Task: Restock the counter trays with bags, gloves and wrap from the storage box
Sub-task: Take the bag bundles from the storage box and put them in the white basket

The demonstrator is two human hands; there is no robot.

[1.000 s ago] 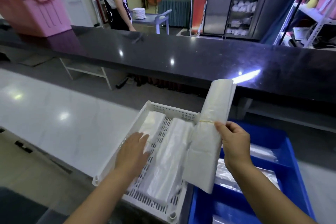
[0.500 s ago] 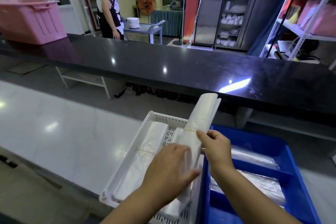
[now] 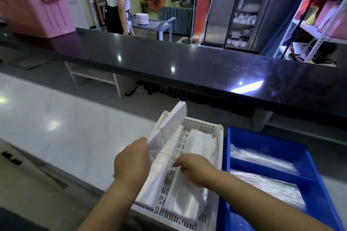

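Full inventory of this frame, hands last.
white tray: 1, white, perforated, near counter edge
held bag bundle: 1, white, rubber-banded, tilted over the tray's far left corner
bag bundles: at least 3, white, lying in the white tray
blue tray: 1, blue, right of the white tray
clear packs: 2, transparent, in the blue tray
pink box: 1, pink, far left on the black counter
plate stack: 1, white, on a grey cart behind the counter
other person: 1, white top, beside the cart
left hand: grips the held bundle
right hand: over the tray's bags, grip blurred
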